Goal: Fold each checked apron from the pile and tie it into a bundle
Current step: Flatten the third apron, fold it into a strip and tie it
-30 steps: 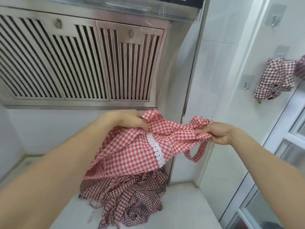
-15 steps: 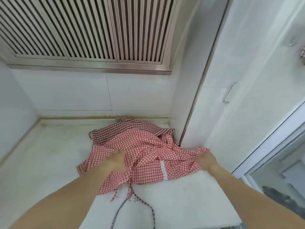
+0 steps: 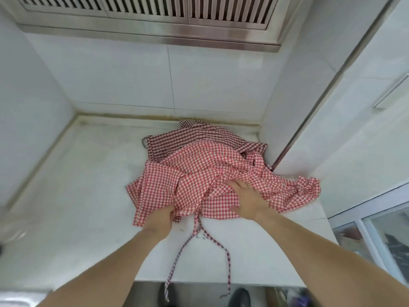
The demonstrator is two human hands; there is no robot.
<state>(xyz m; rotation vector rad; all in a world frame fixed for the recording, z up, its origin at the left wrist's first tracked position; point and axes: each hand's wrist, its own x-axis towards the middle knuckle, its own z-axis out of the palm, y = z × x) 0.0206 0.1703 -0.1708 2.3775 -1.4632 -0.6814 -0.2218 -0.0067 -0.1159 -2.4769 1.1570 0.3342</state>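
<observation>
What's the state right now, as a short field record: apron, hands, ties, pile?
apron: red checked apron lies crumpled on the white counter
left hand: left hand grips its near hem
right hand: right hand rests flat on the cloth
ties: apron ties trail over the counter's front edge
pile: darker checked aprons lie behind, partly under it

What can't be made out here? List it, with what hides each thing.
Head view only:
- Left hand: fingers tucked under the red checked apron; grip unclear.
- Dark checked apron: mostly covered by the red one.
- Tie strings: ends drop past the counter edge.
- Floor below: blurred.
- Range hood: cut off by the top edge.
</observation>
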